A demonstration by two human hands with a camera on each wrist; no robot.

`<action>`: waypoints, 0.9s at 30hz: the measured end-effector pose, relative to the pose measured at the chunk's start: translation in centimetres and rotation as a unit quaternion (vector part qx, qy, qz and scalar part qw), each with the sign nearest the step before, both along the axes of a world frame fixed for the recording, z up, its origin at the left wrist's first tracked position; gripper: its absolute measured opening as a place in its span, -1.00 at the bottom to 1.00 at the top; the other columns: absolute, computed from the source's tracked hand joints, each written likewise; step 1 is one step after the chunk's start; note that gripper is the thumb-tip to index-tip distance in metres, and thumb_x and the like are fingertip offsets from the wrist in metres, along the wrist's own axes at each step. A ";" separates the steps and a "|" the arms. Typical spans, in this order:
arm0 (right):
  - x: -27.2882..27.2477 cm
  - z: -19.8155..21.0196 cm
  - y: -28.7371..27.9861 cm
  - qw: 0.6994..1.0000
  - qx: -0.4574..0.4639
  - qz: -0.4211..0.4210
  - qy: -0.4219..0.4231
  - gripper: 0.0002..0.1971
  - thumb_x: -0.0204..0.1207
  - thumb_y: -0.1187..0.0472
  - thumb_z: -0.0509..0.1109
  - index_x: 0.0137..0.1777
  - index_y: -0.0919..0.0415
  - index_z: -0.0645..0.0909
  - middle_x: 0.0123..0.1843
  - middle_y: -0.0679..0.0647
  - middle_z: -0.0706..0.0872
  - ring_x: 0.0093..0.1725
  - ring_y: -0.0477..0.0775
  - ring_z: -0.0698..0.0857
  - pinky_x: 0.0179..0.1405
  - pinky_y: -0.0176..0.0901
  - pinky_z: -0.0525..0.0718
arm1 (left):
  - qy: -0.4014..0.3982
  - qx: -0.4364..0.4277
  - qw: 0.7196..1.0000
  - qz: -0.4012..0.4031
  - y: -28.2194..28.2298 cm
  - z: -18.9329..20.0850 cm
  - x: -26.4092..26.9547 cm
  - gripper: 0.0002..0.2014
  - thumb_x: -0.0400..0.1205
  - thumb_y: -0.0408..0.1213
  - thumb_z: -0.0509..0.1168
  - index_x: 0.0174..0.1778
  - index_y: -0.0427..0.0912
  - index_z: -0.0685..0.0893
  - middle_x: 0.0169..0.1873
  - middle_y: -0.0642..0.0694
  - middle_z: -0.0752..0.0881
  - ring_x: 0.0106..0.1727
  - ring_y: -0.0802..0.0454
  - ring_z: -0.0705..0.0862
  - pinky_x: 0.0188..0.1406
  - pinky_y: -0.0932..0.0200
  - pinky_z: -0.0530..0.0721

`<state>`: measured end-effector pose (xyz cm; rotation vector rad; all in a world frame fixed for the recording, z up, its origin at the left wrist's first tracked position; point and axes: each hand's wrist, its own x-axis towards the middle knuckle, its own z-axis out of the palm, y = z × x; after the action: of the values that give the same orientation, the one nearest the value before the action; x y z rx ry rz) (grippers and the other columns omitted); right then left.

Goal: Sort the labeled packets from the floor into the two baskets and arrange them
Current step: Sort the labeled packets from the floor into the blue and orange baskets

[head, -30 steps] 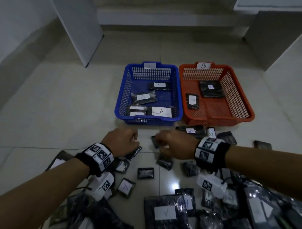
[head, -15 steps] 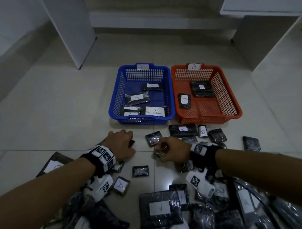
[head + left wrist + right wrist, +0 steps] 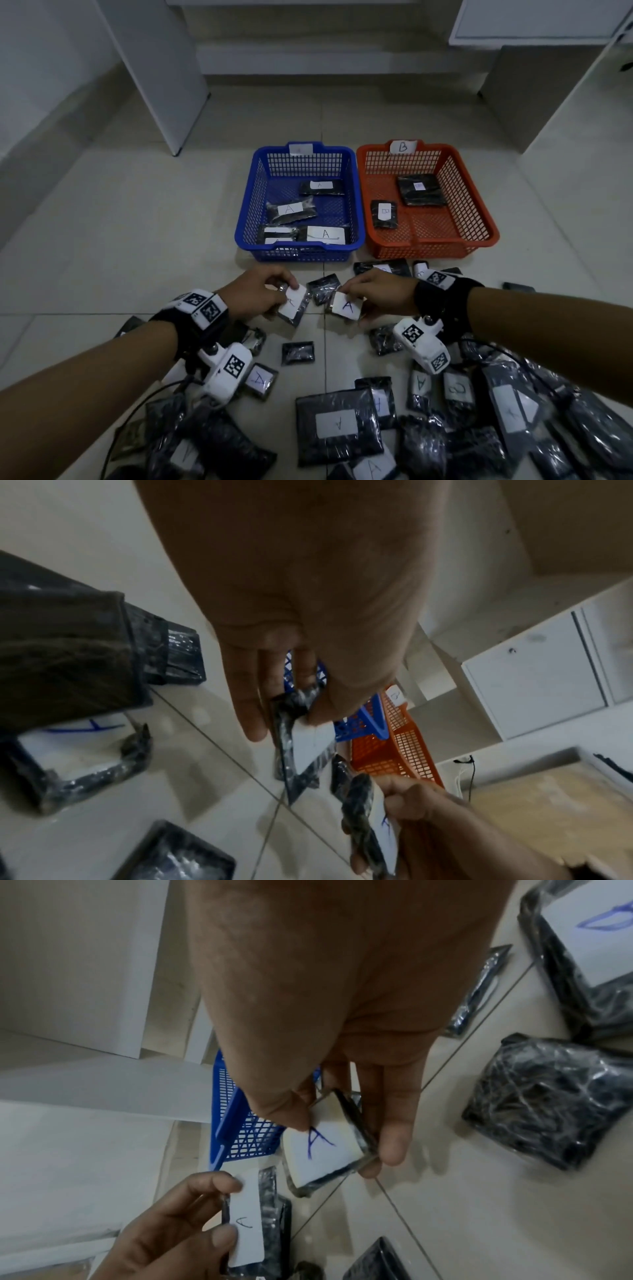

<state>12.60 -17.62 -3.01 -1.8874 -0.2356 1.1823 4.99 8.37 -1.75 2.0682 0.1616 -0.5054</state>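
My left hand [image 3: 260, 294] pinches a small black packet [image 3: 294, 303] with a white label marked A, also seen as the packet [image 3: 308, 746] and the packet [image 3: 248, 1223]. My right hand [image 3: 373, 296] pinches another small A packet [image 3: 346, 306], the same packet [image 3: 325, 1150] and packet [image 3: 373, 829]. Both are lifted off the tiled floor, just in front of the blue basket [image 3: 246, 219], which holds several A packets. The orange basket [image 3: 479, 212] labelled B holds two packets.
Several black labelled packets [image 3: 339, 426] lie scattered on the floor near me and to my right; one small packet [image 3: 323, 287] lies between my hands. White cabinet panels [image 3: 154, 75] and a low step stand behind the baskets.
Both hands have lifted a small packet off the floor and turned the labels up; before, they were reaching down among the packets. The head view has tilted slightly.
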 end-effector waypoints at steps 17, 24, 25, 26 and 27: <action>5.0 6.0 1.5 0.969 0.050 -0.125 -0.208 -0.83 0.59 0.35 0.46 0.15 0.26 0.66 -0.03 0.18 0.79 -0.21 0.06 0.75 -0.30 -0.20 0.75 | -0.166 0.050 0.983 0.058 1.7 4.7 4.7 -0.47 0.50 -0.43 0.53 0.30 -0.02 0.48 0.00 0.04 0.66 -0.05 -0.01 0.73 -0.06 0.08 0.74; 10.1 4.3 4.6 0.897 -0.152 0.005 -0.416 -0.80 0.50 0.08 0.55 0.10 -0.01 0.68 0.03 -0.05 0.77 0.02 0.04 0.75 -0.02 -0.13 0.67 | -0.168 0.192 0.965 0.060 3.7 3.9 10.9 -0.65 0.58 -0.32 0.48 0.27 -0.07 0.63 0.19 -0.17 0.73 0.04 -0.06 0.68 0.05 0.14 0.55; 10.5 4.1 5.0 0.884 -0.180 0.028 -0.430 -0.79 0.51 0.04 0.53 0.12 -0.03 0.68 0.05 -0.06 0.78 0.04 0.05 0.75 0.04 -0.09 0.63 | -0.145 0.225 0.963 0.035 3.4 3.1 11.3 -0.67 0.63 -0.27 0.42 0.32 -0.03 0.61 0.27 -0.17 0.71 0.12 -0.10 0.68 0.13 0.09 0.55; 10.9 3.6 5.3 0.872 -0.203 0.051 -0.442 -0.80 0.53 0.00 0.50 0.12 -0.06 0.67 0.07 -0.07 0.78 0.06 0.07 0.74 0.11 -0.05 0.59 | -0.117 0.272 0.955 0.003 3.0 2.2 11.7 -0.67 0.68 -0.20 0.35 0.38 0.04 0.59 0.36 -0.14 0.66 0.25 -0.16 0.65 0.26 0.00 0.52; 11.3 3.3 5.6 0.864 -0.219 0.074 -0.446 -0.81 0.54 -0.02 0.48 0.12 -0.07 0.68 0.08 -0.07 0.79 0.07 0.08 0.73 0.18 -0.01 0.59 | -0.091 0.321 0.942 -0.032 2.5 1.4 12.0 -0.66 0.71 -0.16 0.28 0.43 0.10 0.56 0.43 -0.10 0.61 0.37 -0.20 0.59 0.38 -0.08 0.43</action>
<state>23.94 -12.02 0.25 -2.7742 -0.6629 0.3631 16.98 10.90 -0.31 2.7536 0.1633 -0.3180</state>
